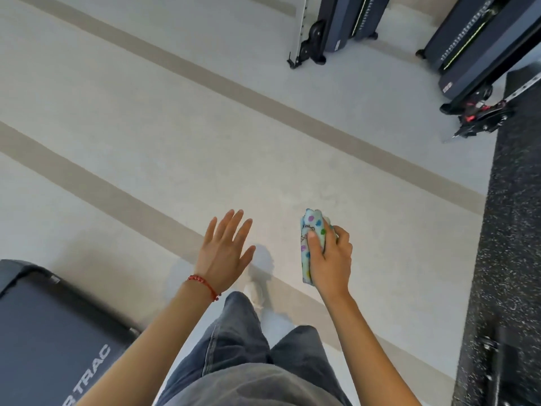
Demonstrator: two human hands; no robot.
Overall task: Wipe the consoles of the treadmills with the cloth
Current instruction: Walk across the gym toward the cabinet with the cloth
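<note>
While the right hand (329, 259) grips a folded cloth (312, 244), the left hand (224, 253) hangs spread over the pale striped floor (205, 127). Beyond the cloth stand two treadmills (465, 45); a speckled black mat (509, 230) lies right of it.

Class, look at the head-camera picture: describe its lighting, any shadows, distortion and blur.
Head view: soft, even light with no glare on the pale floor; a faint shadow lies on it just past the open left hand; the wide lens bends the floor stripes and tilts the far treadmills; the right hand and its spotted cloth look sharp, while the edges of the picture soften slightly.
</note>
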